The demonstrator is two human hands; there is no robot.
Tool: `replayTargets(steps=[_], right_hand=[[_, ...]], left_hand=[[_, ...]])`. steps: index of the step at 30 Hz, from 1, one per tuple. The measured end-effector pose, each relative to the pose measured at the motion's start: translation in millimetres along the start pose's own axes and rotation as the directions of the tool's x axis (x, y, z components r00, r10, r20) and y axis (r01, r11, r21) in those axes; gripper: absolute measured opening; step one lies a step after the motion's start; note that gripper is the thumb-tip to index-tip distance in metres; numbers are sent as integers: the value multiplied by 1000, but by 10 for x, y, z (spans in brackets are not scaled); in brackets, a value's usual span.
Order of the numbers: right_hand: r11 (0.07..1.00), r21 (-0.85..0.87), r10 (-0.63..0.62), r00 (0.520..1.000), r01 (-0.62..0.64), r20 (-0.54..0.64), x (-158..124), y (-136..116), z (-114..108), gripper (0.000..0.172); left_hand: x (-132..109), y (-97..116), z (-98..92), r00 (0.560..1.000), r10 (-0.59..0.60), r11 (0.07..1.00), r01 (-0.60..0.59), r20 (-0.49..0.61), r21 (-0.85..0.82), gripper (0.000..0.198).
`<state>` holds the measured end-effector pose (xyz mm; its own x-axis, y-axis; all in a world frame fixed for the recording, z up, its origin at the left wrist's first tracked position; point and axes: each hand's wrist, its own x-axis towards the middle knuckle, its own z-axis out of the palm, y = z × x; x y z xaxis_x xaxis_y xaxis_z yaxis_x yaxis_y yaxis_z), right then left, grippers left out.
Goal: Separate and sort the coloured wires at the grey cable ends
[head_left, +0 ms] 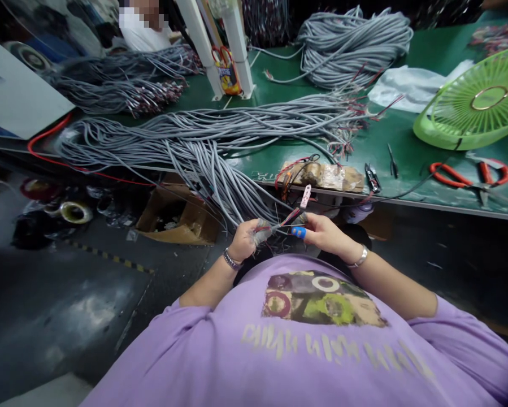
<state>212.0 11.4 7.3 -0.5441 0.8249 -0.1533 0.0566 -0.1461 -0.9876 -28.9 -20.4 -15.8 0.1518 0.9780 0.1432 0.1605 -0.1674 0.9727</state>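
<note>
Left hand (246, 238) and right hand (322, 233) pinch wires (289, 218) in their fingers (311, 236). A green fan (489, 97) sits at two o'clock.

I log a lilac shirt (186, 345) with a multicoloured printed panel (296, 294). Left wrist: linked metal band (231, 260). Right: silvery bangle (359, 258), blue finger wrap (298, 232).

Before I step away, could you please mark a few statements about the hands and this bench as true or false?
1. The right hand bears a blue wrap. True.
2. The wrist of the left hand is bare. False: a band circles it.
3. Coloured wires show between the hands. True.
4. The red-handled tool lies on the floor. False: that tool lies on the green table.
</note>
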Motion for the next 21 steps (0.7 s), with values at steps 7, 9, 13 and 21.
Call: replayTargets(steps=[7,9,13,21], right_hand=[[997,75,16,1000,-16,-2,-145,-51,131,27],[974,223,59,993,-34,-106,-211,-76,41,26],[891,426,60,892,154,-448,-301,-110,-357,34],[908,417,153,956,-36,-250,-159,180,-335,40]], left_hand=[[37,194,-33,970,54,992,-79,239,96,41],[38,170,-85,982,51,995,-65,181,70,40],[27,29,-226,980,-43,995,26,-192,-94,41],[110,59,20,970,46,985,-84,-239,-153,36]])
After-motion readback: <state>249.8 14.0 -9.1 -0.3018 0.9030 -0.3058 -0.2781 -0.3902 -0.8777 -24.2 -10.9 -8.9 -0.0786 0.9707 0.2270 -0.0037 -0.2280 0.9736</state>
